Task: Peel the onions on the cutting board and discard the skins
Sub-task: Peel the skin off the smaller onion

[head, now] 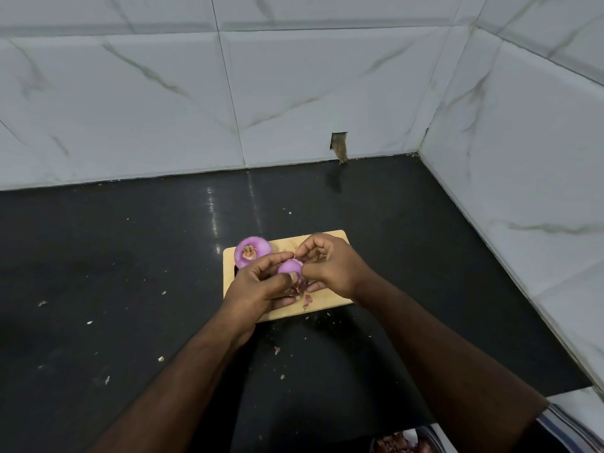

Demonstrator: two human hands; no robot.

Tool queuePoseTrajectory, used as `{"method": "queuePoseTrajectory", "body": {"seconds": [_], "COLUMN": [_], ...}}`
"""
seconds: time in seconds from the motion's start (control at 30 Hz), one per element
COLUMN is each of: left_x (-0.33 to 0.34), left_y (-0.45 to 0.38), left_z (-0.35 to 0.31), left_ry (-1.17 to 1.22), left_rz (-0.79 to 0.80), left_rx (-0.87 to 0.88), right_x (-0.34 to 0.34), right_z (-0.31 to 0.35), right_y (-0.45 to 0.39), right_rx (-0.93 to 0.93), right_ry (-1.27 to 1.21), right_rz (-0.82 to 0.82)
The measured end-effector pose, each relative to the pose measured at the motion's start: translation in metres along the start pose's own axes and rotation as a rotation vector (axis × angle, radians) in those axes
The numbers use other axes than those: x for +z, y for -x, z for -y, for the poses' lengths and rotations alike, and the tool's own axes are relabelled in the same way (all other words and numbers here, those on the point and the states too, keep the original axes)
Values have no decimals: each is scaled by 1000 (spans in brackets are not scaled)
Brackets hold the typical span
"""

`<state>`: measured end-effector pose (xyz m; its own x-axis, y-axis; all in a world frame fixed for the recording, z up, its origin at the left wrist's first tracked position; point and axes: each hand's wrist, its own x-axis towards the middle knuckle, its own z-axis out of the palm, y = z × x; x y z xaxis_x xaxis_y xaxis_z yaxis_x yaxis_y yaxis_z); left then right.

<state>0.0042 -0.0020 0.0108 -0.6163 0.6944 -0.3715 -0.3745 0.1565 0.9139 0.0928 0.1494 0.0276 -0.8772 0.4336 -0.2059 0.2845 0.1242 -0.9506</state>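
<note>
Black table (130,289), white marble-look tiled wall (294,93) running behind it and down the right side. A wooden cutting board (330,240) is lying on the table near the middle. One peeled purple onion (252,251) is sitting on the board's far left corner, root end facing the camera. Both hands are working together over the board around a second, smaller onion (290,266), which is being held just above the board, between the two hands. The left hand (261,286) is cupping it from below and the side, fingers curled around it. The right hand (330,266) is reaching in from the right, fingertips pinching at the onion's top edge; whether a strip of skin is caught between them is hard to tell. Loose onion skins (302,289) are hanging and lying under the held onion, on the board's near part. Small flakes (160,358) are scattered across the table. At the bottom edge, a container of dark skins (397,444) is partly showing.
</note>
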Motion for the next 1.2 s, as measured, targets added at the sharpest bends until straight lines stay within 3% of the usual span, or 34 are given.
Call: {"method": "queuePoseTrajectory", "body": {"seconds": [0.1, 0.2, 0.87, 1.2], "left_x": [0, 0, 8, 7], "left_y": [-1, -2, 0, 0], "left_z": [-2, -1, -1, -4], "left_ry": [100, 128, 146, 234], "left_rz": [-2, 6, -27, -57], "left_rx": [-54, -84, -147, -193], "right_x": [-1, 0, -8, -5], "right_z": [-5, -11, -12, -20], "right_y": [3, 13, 8, 7], "right_rx": [-153, -233, -291, -289], "right_ry": [81, 118, 293, 242], "right_rz": [-51, 7, 134, 11]}}
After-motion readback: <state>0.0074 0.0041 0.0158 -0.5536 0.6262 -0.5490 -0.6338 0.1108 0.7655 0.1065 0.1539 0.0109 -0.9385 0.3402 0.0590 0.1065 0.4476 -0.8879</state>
